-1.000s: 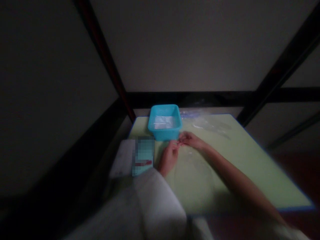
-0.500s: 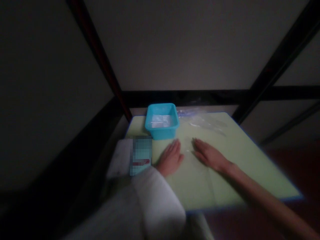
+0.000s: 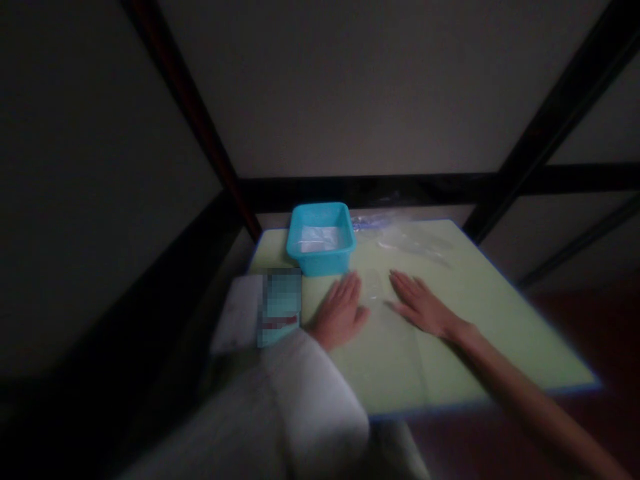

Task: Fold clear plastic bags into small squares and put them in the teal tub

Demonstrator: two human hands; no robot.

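My left hand (image 3: 341, 312) lies flat, palm down, its fingers stretched out just in front of the blue basin. Across from it, my right hand (image 3: 421, 303) also rests flat with its fingers extended and thumb apart. Between the two hands lies a clear plastic bag (image 3: 373, 287), hard to make out against the yellow-green tabletop (image 3: 480, 320); its lower edges run toward the near side. Both hands seem to touch it or the surface beside it. A turquoise plastic basin (image 3: 326, 264) stands behind my left hand with whitish, flat, shiny packets (image 3: 320, 239) inside.
More clear plastic bags (image 3: 413, 247) lie crumpled at the back, right of the basin. On the left, a pale block-like object (image 3: 240, 313) and a blurred-out teal item (image 3: 283, 303) sit beside my sleeve. A wall with dark beams (image 3: 380, 190) closes off the far side.
My right hand has shifted slightly right, widening the gap between my hands, and its fingers look more spread. The left hand stays nearly in place. The view has tilted slightly.
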